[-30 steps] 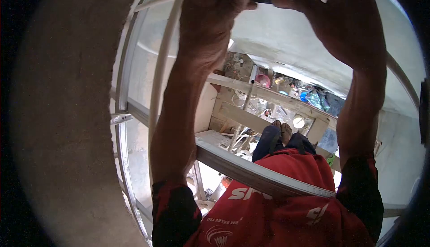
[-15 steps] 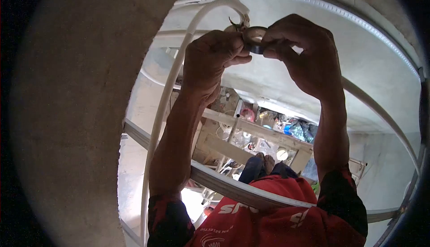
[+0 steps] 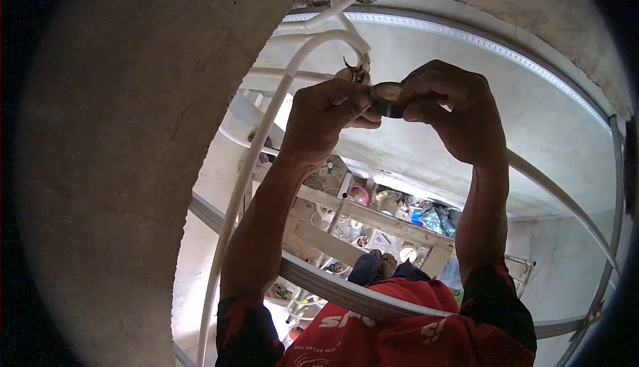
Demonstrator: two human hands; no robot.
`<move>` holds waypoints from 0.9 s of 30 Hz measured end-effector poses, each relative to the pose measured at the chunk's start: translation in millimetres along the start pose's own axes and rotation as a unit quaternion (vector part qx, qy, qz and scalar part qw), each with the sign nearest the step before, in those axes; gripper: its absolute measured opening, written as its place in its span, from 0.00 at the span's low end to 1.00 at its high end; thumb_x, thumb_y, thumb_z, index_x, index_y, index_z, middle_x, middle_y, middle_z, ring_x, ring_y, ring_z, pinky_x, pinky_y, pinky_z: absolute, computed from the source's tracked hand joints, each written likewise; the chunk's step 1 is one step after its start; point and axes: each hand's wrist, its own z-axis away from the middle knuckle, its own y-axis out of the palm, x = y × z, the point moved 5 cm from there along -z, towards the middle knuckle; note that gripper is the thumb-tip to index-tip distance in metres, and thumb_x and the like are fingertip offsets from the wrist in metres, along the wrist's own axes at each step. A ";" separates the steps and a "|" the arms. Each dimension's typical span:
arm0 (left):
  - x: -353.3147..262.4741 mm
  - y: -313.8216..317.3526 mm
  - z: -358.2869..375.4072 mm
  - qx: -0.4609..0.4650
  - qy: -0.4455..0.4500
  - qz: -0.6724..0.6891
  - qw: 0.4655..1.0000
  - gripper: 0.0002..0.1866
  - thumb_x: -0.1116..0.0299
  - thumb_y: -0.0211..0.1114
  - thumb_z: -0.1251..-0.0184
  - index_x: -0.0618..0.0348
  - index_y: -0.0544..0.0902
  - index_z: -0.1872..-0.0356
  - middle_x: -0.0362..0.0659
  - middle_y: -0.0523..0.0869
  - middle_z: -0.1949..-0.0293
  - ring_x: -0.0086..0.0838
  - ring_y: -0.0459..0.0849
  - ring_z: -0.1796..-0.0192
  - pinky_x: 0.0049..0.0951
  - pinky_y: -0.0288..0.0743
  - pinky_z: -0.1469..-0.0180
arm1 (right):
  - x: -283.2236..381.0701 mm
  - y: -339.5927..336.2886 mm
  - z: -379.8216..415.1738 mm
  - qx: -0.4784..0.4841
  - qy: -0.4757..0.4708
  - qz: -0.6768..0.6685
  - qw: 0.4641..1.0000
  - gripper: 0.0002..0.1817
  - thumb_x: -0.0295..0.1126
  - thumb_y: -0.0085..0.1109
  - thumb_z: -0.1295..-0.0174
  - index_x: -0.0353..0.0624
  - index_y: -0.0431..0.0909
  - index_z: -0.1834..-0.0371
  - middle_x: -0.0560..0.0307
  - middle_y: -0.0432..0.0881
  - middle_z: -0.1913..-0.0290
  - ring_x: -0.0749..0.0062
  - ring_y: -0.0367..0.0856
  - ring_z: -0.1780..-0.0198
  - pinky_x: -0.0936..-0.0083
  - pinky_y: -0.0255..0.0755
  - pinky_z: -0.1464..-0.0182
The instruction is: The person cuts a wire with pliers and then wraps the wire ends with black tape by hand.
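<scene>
- Dark ring-shaped roll [image 3: 389,110], probably tape: raised between both hands, tilted, near the curved white plastic tube [image 3: 289,74].
- Left hand [image 3: 319,121]: fingers closed at its near side, partly hidden.
- Right hand [image 3: 462,104]: thumb and fingers pinching the opposite edge.
- Whether any strip is peeled: cannot tell.

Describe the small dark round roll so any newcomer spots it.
Start at the red printed shirt at the bottom, then go up to the left hand and right hand. Pinched between them is the dark roll, compact and ring-shaped, unlike the long white curving tube nearby.
</scene>
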 end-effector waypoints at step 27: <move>-5.4 -5.1 -0.5 0.020 -0.024 -0.008 0.999 0.10 0.67 0.72 0.32 0.66 0.85 0.63 0.48 0.88 0.69 0.32 0.91 0.66 0.35 0.89 0.58 | -2.3 -0.5 2.0 0.033 0.021 0.030 0.999 0.07 0.26 0.74 0.50 0.40 0.87 0.68 0.53 0.87 0.68 0.66 0.88 0.67 0.69 0.80 0.62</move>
